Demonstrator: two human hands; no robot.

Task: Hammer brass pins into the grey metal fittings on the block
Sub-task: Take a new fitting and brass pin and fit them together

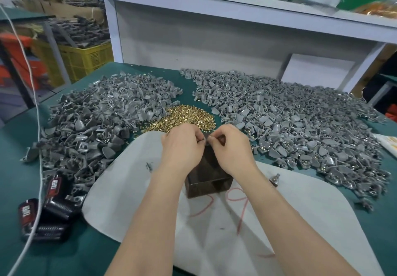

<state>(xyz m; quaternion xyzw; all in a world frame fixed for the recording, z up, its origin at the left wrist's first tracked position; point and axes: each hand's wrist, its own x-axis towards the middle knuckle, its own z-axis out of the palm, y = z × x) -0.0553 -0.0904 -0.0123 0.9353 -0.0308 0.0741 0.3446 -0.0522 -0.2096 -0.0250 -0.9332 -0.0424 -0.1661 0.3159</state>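
A dark metal block (208, 179) stands on a white sheet (133, 190) in front of me. Both hands meet over the block's far end. My left hand (182, 144) and my right hand (231, 147) have curled fingers pinching a small grey fitting (206, 140) between their fingertips; whether a pin is in it is hidden. A heap of brass pins (182, 118) lies just beyond the hands. Grey metal fittings lie in a large pile on the left (96, 121) and another on the right (300, 125). No hammer is visible.
Black battery packs (49, 209) and a white cable (39, 168) lie at the left on the green table (17, 168). A small metal part (275, 178) rests on the sheet at right. A white shelf unit (193, 31) rises behind; a yellow crate (86, 59) stands far left.
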